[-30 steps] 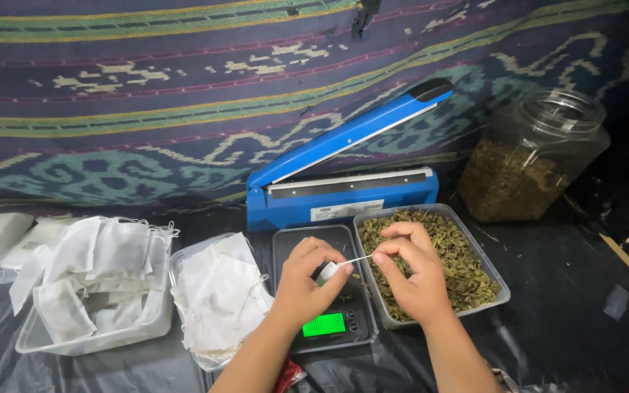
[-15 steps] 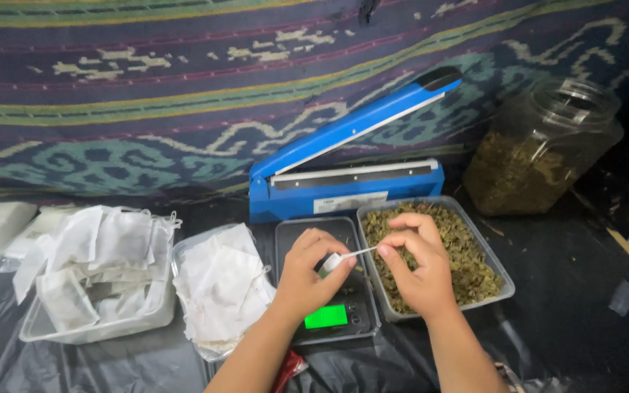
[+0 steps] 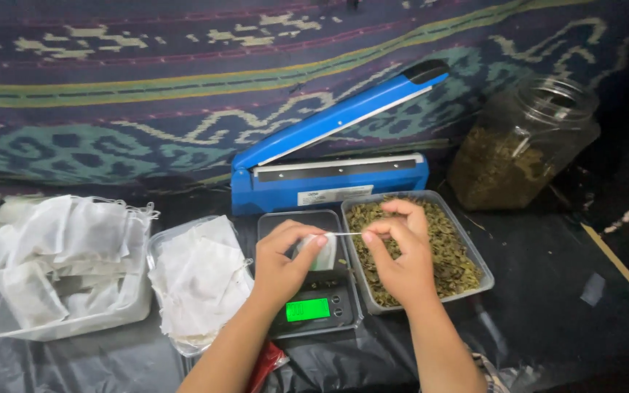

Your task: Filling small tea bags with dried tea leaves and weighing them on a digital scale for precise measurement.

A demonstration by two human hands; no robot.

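My left hand (image 3: pixel 284 259) grips a small white filter bag (image 3: pixel 319 252) above the tray of a small digital scale (image 3: pixel 313 309) with a lit green display. My right hand (image 3: pixel 400 251) pinches the bag's thin white drawstring (image 3: pixel 343 233), stretched taut between both hands. Just under the right hand lies a clear rectangular tray (image 3: pixel 475 279) filled with dried green-brown leaves.
A blue heat sealer (image 3: pixel 329 178) with raised arm stands behind the scale. A clear jar (image 3: pixel 522 145) of dried leaves sits at the right. Two clear trays of white bags, one (image 3: pixel 67 313) far left, one (image 3: pixel 198 280) beside the scale. A patterned cloth (image 3: pixel 147 94) hangs behind.
The hands stay over the scale; the string between them is pulled a little tighter. The camera view has shifted slightly.
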